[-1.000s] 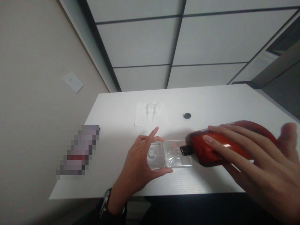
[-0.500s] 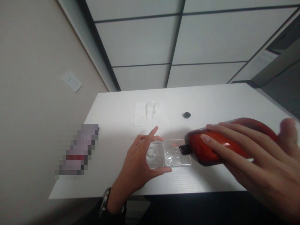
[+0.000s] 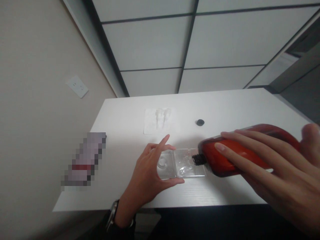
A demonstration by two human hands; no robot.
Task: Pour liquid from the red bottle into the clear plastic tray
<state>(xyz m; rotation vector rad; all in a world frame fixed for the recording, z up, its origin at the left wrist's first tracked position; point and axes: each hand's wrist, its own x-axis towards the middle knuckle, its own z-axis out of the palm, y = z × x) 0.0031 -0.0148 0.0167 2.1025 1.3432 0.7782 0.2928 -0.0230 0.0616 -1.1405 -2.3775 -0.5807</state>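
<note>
My right hand [image 3: 272, 166] is wrapped round a red bottle [image 3: 220, 158] that lies almost level, its black open neck pointing left over a clear plastic case [image 3: 182, 165] with two round wells. My left hand [image 3: 147, 175] pinches the case's left end between thumb and fingers and holds it on the white table [image 3: 125, 123]. The neck hangs just above the case's right well. I cannot see any liquid coming out.
A small black cap [image 3: 200, 122] lies on the table behind the bottle. A white tissue [image 3: 157, 120] with small clear items on it sits further back. A blurred-out object [image 3: 83, 161] lies at the table's left edge. A wall socket [image 3: 77, 86] is on the left wall.
The bottle and my right hand have shifted very slightly; the case and my left hand stay as they were.
</note>
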